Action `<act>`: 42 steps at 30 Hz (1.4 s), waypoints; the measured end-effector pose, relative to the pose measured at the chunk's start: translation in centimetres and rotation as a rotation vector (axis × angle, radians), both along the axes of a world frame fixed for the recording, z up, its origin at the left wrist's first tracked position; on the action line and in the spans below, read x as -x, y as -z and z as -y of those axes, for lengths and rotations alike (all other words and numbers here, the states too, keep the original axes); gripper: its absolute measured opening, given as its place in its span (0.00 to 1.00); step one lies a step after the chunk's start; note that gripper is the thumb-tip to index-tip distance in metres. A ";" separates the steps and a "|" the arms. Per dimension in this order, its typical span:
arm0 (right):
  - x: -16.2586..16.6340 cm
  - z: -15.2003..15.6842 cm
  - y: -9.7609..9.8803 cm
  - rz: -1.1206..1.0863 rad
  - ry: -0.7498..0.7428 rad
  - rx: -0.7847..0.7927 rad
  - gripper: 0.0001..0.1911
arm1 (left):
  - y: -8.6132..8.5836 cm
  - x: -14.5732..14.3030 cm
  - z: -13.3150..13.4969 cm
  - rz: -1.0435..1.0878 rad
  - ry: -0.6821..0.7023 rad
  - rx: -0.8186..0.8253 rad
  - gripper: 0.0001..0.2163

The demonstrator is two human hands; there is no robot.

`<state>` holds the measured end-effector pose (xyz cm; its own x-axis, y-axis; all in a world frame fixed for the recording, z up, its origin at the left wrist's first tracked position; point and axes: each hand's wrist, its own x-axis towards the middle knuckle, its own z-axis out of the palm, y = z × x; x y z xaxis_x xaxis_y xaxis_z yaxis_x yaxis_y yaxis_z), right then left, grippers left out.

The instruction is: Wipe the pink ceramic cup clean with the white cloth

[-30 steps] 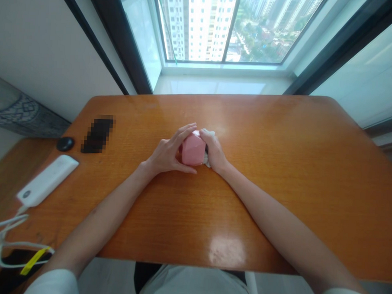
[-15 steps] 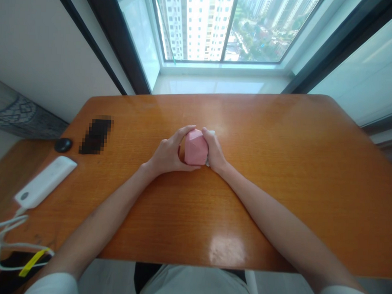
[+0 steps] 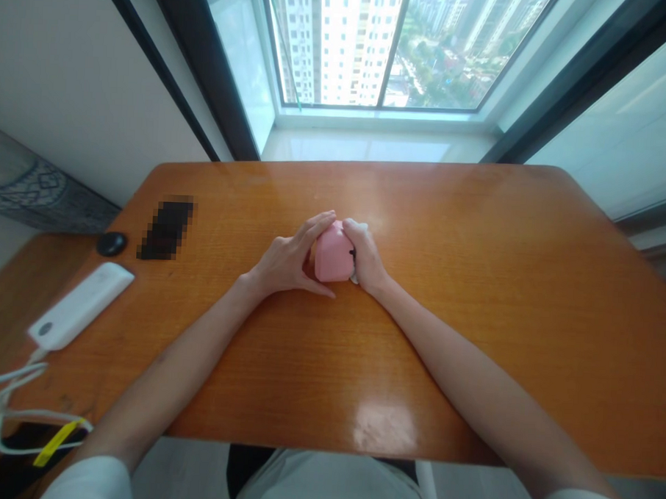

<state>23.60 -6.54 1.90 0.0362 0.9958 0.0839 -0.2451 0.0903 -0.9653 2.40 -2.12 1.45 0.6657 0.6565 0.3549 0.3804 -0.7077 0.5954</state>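
A small pink faceted object (image 3: 331, 255) rests at the middle of the orange wooden table (image 3: 474, 300). My left hand (image 3: 285, 261) wraps round its left side, fingers curled over the top. My right hand (image 3: 366, 258) grips its right side. A bit of white material (image 3: 360, 227) shows behind my right fingers, partly hidden. Both forearms lie on the table.
At the table's left lie a white power bank (image 3: 80, 305) with a coiled white cable (image 3: 17, 397), a small black round object (image 3: 111, 243) and a blurred dark item (image 3: 165, 227). A large window stands beyond the far edge.
The pink object has turned slightly between my hands, showing a different face. Both hands stay in place around it.
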 end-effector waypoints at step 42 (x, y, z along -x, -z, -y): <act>0.1 0.1 0.2 0.061 -0.001 -0.035 0.31 | -0.4 -0.3 0.9 -0.031 -0.099 -0.230 0.57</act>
